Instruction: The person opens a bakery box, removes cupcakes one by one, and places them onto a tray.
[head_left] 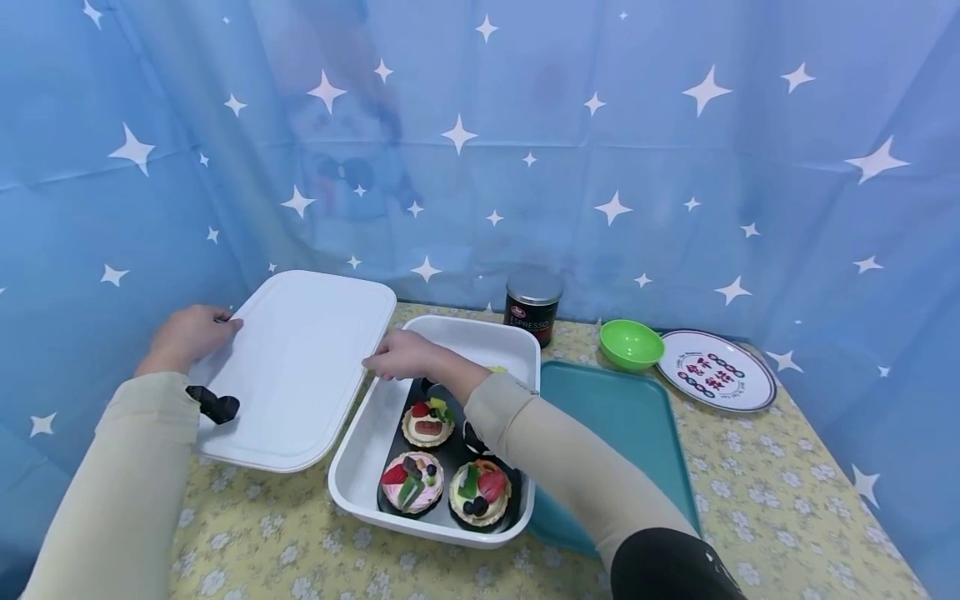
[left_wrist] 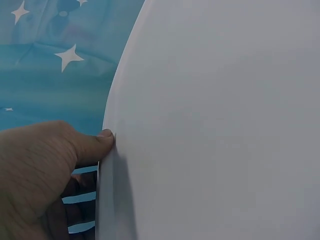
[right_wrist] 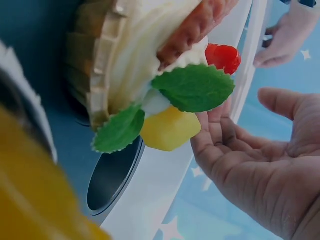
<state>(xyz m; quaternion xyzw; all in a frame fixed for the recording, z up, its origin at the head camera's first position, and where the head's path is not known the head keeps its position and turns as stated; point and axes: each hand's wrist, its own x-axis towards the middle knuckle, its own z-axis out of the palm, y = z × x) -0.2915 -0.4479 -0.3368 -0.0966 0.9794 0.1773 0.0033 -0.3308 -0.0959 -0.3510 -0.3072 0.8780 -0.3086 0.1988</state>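
Note:
A large white rectangular lid is tilted at the left of the head view. My left hand grips its left edge, thumb on the face and fingers behind, as the left wrist view shows. My right hand is at the lid's right edge, over a white container; its thumb stands apart from its fingers in the right wrist view, and some fingertips are hidden behind a tartlet. Several fruit-topped tartlets sit in a dark muffin tray inside the container. My right arm hides part of it.
Right of the container lies a teal tray. A black espresso tin, a green bowl and a patterned plate stand along the back of the floral-covered table. A blue starry curtain hangs behind.

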